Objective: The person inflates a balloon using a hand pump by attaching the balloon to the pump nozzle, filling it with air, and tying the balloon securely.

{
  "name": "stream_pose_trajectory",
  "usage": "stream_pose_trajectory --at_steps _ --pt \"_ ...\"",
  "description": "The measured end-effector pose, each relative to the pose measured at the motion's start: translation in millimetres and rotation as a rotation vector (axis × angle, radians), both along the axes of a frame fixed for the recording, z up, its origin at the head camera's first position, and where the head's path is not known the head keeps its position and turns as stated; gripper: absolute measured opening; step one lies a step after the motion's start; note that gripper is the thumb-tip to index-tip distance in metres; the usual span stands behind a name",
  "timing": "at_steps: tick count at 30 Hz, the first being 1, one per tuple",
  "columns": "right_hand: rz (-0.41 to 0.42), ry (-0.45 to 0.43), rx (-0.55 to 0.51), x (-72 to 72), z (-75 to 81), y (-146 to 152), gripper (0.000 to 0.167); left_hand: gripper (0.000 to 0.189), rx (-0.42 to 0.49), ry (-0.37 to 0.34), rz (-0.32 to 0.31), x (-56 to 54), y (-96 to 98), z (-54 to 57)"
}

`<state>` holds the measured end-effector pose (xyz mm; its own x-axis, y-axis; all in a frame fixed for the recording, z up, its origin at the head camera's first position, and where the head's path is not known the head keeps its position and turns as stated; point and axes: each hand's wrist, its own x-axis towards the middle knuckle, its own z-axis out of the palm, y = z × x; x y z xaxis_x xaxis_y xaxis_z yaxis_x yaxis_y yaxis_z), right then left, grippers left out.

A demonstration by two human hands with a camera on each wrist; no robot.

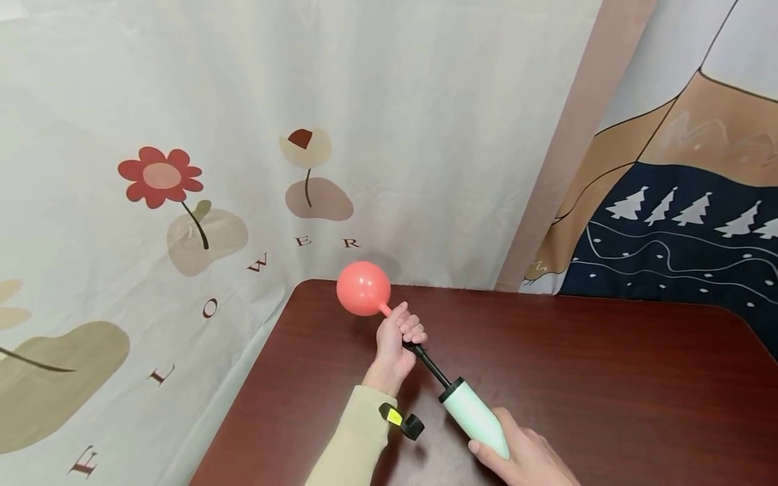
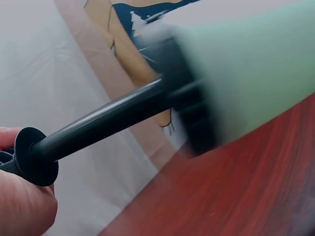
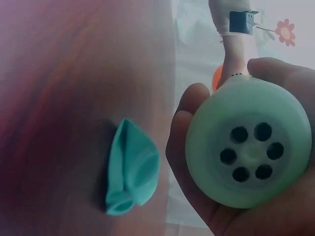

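Observation:
A partly inflated coral-red balloon [image 1: 363, 288] sticks out beyond my left hand [image 1: 398, 341], its neck running into the fingers. That same hand grips the black handle end of a balloon pump [image 1: 477, 415], and the curled fingers hide where the balloon meets it. Between the hands a stretch of black rod [image 2: 103, 120] shows, drawn out of the mint-green barrel. My right hand [image 1: 529, 449] is wrapped round the rear of this barrel. In the right wrist view, the barrel's round end [image 3: 251, 169] has several dark holes. A limp teal balloon [image 3: 135, 169] lies on the table nearby.
The dark red-brown table [image 1: 608, 378] extends below both hands. Behind and to the left hangs a pale curtain [image 1: 437, 135] printed with flowers and letters. A dark blue panel with white trees [image 1: 675, 229] stands at the right. A black strap [image 1: 401, 422] circles my left wrist.

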<state>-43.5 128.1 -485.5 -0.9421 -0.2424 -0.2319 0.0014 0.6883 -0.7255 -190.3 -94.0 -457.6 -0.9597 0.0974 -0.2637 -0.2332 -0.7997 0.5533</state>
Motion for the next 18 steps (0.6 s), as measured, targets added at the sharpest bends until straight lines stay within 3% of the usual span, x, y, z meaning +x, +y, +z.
stream_pose_trajectory --at_steps 10,14,18 --pt "-0.017 0.013 -0.092 -15.8 4.6 -18.3 0.06 0.047 -0.064 -0.001 -0.041 9.0 22.3 -10.1" --pt "-0.016 0.042 -0.109 -18.0 4.7 -22.9 0.058 0.05 -0.116 -0.015 -0.006 10.4 25.9 -12.0" --pt "-0.041 0.047 -0.111 -18.6 4.0 -26.3 0.059 0.055 -0.227 0.039 0.047 10.9 29.3 -11.1"
